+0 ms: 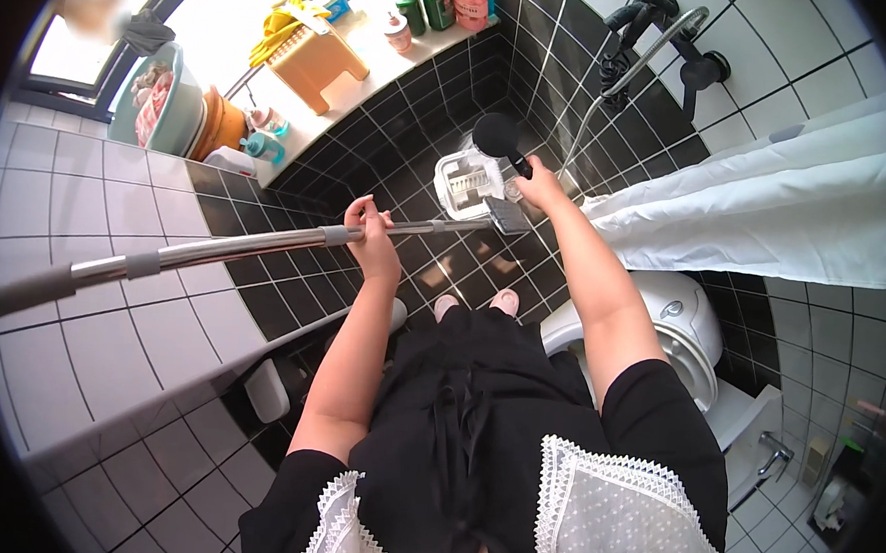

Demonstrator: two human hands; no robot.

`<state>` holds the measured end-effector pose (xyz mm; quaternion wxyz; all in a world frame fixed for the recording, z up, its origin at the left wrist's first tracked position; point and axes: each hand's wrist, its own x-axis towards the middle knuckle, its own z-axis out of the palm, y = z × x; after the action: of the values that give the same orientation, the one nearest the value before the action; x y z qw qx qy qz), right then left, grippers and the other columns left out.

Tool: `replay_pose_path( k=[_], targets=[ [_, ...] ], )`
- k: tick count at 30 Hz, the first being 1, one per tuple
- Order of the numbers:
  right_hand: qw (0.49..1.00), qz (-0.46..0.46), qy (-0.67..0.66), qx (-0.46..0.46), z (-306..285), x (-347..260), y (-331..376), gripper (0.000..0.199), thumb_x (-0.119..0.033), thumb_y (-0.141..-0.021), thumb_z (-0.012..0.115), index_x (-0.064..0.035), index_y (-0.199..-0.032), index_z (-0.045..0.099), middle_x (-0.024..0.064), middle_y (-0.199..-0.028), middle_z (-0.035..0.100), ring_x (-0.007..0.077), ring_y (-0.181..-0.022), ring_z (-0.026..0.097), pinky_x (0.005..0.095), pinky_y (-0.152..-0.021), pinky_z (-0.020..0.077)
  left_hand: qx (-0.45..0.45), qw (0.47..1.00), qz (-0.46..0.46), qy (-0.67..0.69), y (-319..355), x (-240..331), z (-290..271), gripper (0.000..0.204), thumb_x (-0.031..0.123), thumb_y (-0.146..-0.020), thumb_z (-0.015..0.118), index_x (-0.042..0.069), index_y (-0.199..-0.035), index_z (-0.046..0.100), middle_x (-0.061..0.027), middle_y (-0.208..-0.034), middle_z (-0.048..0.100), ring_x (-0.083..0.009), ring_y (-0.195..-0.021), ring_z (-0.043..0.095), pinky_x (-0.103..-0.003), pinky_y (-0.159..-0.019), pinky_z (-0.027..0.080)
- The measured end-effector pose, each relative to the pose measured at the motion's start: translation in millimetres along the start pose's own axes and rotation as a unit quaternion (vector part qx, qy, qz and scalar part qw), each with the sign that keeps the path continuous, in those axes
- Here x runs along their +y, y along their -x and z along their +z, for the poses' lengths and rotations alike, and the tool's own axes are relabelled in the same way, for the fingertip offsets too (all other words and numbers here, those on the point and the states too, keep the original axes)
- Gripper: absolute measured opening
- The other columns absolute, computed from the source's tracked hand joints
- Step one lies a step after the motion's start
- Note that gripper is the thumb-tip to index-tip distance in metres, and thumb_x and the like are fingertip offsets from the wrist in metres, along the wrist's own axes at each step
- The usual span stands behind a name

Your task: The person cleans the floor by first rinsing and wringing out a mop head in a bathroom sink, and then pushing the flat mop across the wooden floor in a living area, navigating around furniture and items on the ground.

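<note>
Head view: the left hand is closed around the metal mop pole, which runs from the left edge of the frame across to the flat mop head held above the black tiled floor. The right hand is clamped on the black shower head (its hose leads up to the wall fitting), held directly over a white mop bucket standing on the floor. The mop head lies just beside the bucket's right edge. A white shower curtain hangs to the right, above a white toilet.
</note>
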<state>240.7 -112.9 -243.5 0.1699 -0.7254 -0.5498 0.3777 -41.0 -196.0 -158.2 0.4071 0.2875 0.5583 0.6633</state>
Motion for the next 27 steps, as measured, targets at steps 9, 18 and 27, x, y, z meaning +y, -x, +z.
replay_pose_path(
  k=[9,18,27],
  targets=[
    [0.999,-0.011,-0.003,0.052,-14.8,28.1,13.6,0.040,-0.023,-0.074,0.057,-0.0067,-0.109,0.050,0.0238,-0.093,0.063,0.0402,-0.092,0.061,0.0447,-0.077,0.0476,0.118,0.988,0.000,0.097,-22.5,17.7,37.4,0.012,0.015,-0.093,0.055,0.004,-0.099,0.055,0.0034,-0.057,0.039,-0.0068,-0.053,0.039,-0.021,-0.060,0.041],
    [0.997,0.005,-0.009,0.075,-11.3,37.5,15.1,0.040,-0.022,-0.074,0.057,-0.0066,-0.110,0.049,0.0240,-0.089,0.062,0.0411,-0.088,0.061,0.0447,-0.075,0.0475,0.045,0.985,0.023,0.164,-19.1,53.0,35.5,0.012,0.019,-0.096,0.049,0.007,-0.094,0.050,0.0041,-0.053,0.031,-0.0078,-0.052,0.035,-0.028,-0.071,0.041],
    [0.996,-0.007,0.012,0.086,-15.3,20.9,6.2,0.043,-0.023,-0.075,0.056,-0.0071,-0.113,0.048,0.0245,-0.095,0.063,0.0412,-0.091,0.061,0.0450,-0.082,0.0484,-0.109,0.974,0.150,0.129,-43.5,61.0,25.6,0.020,0.020,-0.097,0.046,0.006,-0.083,0.048,0.0023,-0.052,0.036,-0.0095,-0.050,0.039,-0.032,-0.077,0.046]
  ],
)
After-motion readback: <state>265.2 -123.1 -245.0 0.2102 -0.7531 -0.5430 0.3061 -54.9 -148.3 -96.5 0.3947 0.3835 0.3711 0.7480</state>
